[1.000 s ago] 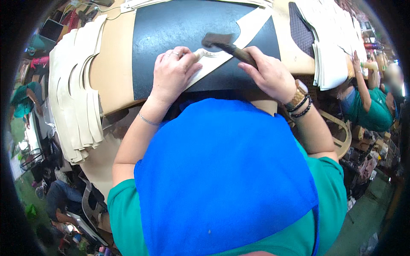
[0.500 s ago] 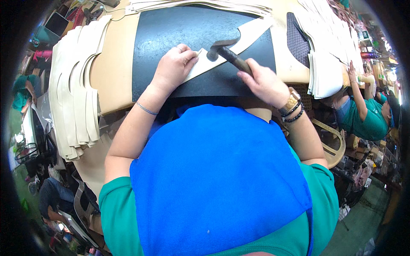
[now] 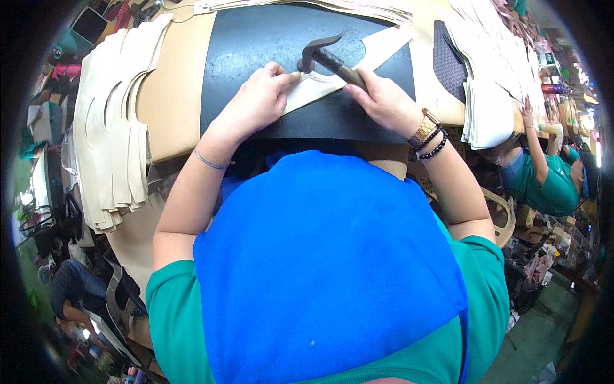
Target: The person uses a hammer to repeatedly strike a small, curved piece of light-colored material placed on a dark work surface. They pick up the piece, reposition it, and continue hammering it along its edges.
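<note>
A cream, leather-like cut piece [image 3: 312, 91] lies slantwise on a black mat [image 3: 256, 38], its far end reaching up to the right. The fingertips of my left hand [image 3: 261, 97] are pinched at its left end, bending up a small part of the edge. My right hand [image 3: 385, 105] is wrapped round the handle of a hammer [image 3: 330, 63] with a curved claw. The hammer's head is raised just above the piece, close to my left fingertips, and covers part of it.
Stacks of cream cut pieces drape over the table's left side [image 3: 115, 128] and stand at the right [image 3: 486, 109]. More strips [image 3: 307, 6] lie along the far edge. A dark patterned piece [image 3: 448, 61] rests right of the mat. A co-worker in green [image 3: 543, 179] is at the right.
The hammer and my right hand have moved a little left and up, toward my left fingertips. My left hand keeps its pinch on the piece.
</note>
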A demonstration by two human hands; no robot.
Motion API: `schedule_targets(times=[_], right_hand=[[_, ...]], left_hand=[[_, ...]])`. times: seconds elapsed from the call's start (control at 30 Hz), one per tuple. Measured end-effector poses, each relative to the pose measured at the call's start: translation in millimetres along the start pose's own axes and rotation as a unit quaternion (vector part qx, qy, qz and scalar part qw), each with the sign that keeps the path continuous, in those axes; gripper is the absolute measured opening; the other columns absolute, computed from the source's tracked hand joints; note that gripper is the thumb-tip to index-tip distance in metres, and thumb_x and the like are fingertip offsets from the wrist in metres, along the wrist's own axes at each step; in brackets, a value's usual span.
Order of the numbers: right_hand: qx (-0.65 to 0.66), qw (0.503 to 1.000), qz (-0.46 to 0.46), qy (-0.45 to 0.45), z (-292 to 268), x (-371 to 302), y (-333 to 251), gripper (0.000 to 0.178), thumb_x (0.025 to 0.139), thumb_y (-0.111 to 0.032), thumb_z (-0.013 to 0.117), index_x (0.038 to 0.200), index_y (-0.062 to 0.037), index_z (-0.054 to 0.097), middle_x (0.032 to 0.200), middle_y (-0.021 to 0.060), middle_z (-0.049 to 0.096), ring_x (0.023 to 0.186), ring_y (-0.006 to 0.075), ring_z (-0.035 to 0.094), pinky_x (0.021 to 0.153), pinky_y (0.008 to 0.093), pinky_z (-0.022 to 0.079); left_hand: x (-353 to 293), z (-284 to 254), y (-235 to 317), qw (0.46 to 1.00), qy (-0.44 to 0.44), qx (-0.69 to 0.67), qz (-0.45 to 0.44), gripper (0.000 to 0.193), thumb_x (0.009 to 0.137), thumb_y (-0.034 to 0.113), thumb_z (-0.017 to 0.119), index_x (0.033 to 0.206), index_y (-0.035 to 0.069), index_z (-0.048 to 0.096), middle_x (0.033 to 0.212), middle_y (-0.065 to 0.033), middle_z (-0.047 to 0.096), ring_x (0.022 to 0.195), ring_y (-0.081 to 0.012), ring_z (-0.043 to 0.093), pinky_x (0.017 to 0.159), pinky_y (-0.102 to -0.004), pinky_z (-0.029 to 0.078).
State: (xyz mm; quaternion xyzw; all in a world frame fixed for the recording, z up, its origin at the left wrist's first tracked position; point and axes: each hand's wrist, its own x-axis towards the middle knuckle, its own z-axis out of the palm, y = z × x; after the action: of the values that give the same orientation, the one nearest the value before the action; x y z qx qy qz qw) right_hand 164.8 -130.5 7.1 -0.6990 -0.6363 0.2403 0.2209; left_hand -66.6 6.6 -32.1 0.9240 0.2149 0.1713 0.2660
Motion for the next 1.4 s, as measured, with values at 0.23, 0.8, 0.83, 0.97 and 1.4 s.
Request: schedule_targets(times=[0.23, 0.8, 0.83, 0.97, 1.4], right_hand=[[-0.052, 0.999, 0.002, 0.012, 5.9, -4.4, -8.9, 0.035, 0.098, -0.038, 0.053, 0.113, -0.0054, 0.051, 0.084, 0.0243, 0.066, 0.082, 0.0441, 0.065, 0.071, 0.0508, 0.051], [-0.053, 0.997, -0.044, -0.037, 21.1, -1.4, -28.3, 0.033, 0.098, -0.037, 0.053, 0.111, -0.0063, 0.051, 0.082, 0.0224, 0.065, 0.08, 0.0429, 0.065, 0.069, 0.0498, 0.051], [-0.074, 0.995, -0.032, -0.054, 19.6, -0.3, -32.3, 0.033, 0.098, -0.036, 0.053, 0.113, -0.0063, 0.051, 0.083, 0.0224, 0.065, 0.079, 0.043, 0.065, 0.069, 0.0498, 0.051], [-0.012, 0.995, -0.084, -0.047, 24.6, -2.8, -38.5, 0.033, 0.098, -0.035, 0.053, 0.109, -0.0044, 0.05, 0.086, 0.0225, 0.064, 0.081, 0.0415, 0.065, 0.069, 0.0483, 0.051], [-0.042, 0.99, -0.109, -0.076, 37.4, 2.1, -56.2, 0.032, 0.097, -0.036, 0.054, 0.105, -0.0053, 0.052, 0.086, 0.0217, 0.065, 0.082, 0.0407, 0.065, 0.071, 0.0496, 0.052]], left_hand=[[-7.4, -12.0, -2.5, 0.996, -0.004, -0.048, -0.078, 0.021, 0.085, 0.01, 0.067, 0.103, 0.002, 0.07, 0.092, -0.0142, 0.063, 0.083, -0.0307, 0.064, 0.077, -0.0372, 0.052], [-50.2, -25.1, -0.8, 0.997, -0.018, -0.018, -0.074, 0.027, 0.085, 0.005, 0.064, 0.112, 0.004, 0.067, 0.105, -0.0139, 0.062, 0.095, -0.0308, 0.064, 0.086, -0.0377, 0.051], [-51.3, -27.8, -2.2, 0.997, -0.025, -0.015, -0.072, 0.028, 0.085, 0.005, 0.064, 0.113, 0.005, 0.067, 0.105, -0.0137, 0.061, 0.095, -0.0302, 0.064, 0.086, -0.0374, 0.051], [-60.5, -35.3, 0.2, 0.99, -0.037, -0.066, -0.121, 0.029, 0.084, 0.001, 0.064, 0.113, 0.005, 0.067, 0.103, -0.0123, 0.061, 0.092, -0.0275, 0.064, 0.085, -0.0348, 0.051], [-76.3, -42.5, 2.4, 0.971, 0.02, -0.092, -0.218, 0.016, 0.081, 0.01, 0.076, 0.094, 0.002, 0.073, 0.079, -0.0062, 0.063, 0.071, -0.014, 0.061, 0.068, -0.0268, 0.051]])
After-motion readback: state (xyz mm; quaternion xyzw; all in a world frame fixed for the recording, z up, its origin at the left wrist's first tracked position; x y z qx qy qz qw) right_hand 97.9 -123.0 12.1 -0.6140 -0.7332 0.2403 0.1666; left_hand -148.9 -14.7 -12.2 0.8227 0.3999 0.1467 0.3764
